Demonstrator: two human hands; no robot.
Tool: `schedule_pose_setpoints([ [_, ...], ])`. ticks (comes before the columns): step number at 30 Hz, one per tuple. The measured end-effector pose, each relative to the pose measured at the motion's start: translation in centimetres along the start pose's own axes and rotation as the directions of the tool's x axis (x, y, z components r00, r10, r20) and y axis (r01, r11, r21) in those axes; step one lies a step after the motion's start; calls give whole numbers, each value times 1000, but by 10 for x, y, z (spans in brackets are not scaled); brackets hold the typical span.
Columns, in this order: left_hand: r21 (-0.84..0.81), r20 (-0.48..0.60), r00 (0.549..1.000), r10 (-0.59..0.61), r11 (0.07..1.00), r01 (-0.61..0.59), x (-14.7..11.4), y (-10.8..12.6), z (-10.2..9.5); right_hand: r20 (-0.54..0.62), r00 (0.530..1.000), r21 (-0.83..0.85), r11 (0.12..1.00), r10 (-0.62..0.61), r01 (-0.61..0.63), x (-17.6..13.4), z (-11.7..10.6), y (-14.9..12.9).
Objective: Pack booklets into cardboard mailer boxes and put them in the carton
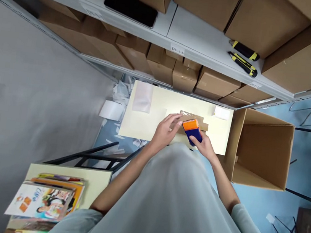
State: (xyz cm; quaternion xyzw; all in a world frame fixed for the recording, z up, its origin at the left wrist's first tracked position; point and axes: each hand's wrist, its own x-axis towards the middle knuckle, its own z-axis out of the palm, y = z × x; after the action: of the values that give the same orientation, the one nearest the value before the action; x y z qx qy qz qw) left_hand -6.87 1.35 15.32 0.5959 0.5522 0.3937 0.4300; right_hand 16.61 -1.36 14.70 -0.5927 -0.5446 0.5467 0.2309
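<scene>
My right hand (204,143) is closed around a hand-sized orange and dark blue block (193,132), whose exact kind I cannot make out. Its orange end tilts up and to the left, close to the fingertips of my left hand (167,130). The left fingers and thumb are apart, at the left side of a small flat cardboard box (205,126). Shiny clear tape shows along that box's far edge. The box lies on a pale yellow table (148,129), partly covered by my hands and the block.
A large open carton (263,151) stands right of the table. Above run shelves of brown boxes (206,4), with a black phone (130,7) and two utility knives (244,57) at the edge. White sheets (142,97) lie table-left; magazines (42,201) are stacked lower left.
</scene>
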Motion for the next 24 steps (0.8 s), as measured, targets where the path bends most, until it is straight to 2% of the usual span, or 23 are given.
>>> schedule_pose_setpoints([
  [8, -36, 195, 981, 9, 999, -2, 12, 5, -9, 18, 1000, -227, 974, -6, 10, -11, -11, -6],
  [13, -72, 220, 976, -7, 997, 24, 13, 4, -13, 46, 999, -298, 954, 2, 12, -8, -14, -8],
  [20, -202, 329, 939, -100, 964, 173, 16, -8, -22, 137, 990, -326, 943, -16, 60, -11, -18, -15],
  [24, -222, 381, 918, -113, 952, 210, 19, -16, -24, 171, 985, -347, 936, 3, 57, -15, -19, -17],
])
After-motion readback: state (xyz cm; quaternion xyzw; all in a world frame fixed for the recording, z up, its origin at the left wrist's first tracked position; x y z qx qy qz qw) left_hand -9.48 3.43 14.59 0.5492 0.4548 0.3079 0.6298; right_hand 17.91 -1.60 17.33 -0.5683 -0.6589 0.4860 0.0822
